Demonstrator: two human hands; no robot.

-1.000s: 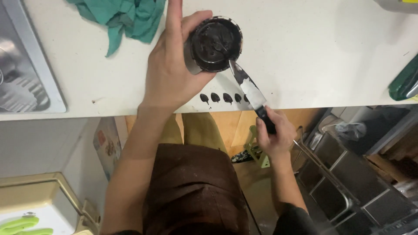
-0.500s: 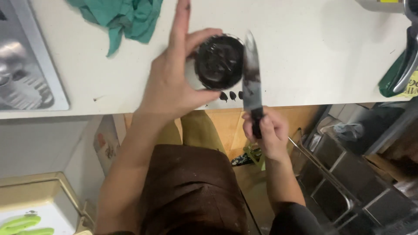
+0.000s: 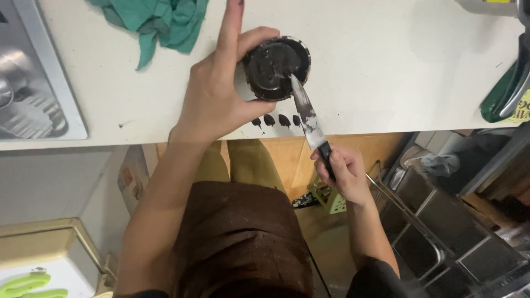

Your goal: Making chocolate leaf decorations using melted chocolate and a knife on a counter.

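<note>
A white tabletop [image 3: 386,72] spans the upper part of the view, with a steel sink [image 3: 33,83] at its left end and a crumpled green cloth [image 3: 160,22] near its far edge. The left hand [image 3: 218,96] is wrapped around a round dark-smeared container [image 3: 274,67] standing on the tabletop near its front edge, index finger stretched out straight. The right hand [image 3: 342,174], off the tabletop's edge, is closed on the black handle of a knife [image 3: 309,121], whose smeared blade tip reaches into the container. Four small dark blobs [image 3: 274,120] sit in a row just below it.
</note>
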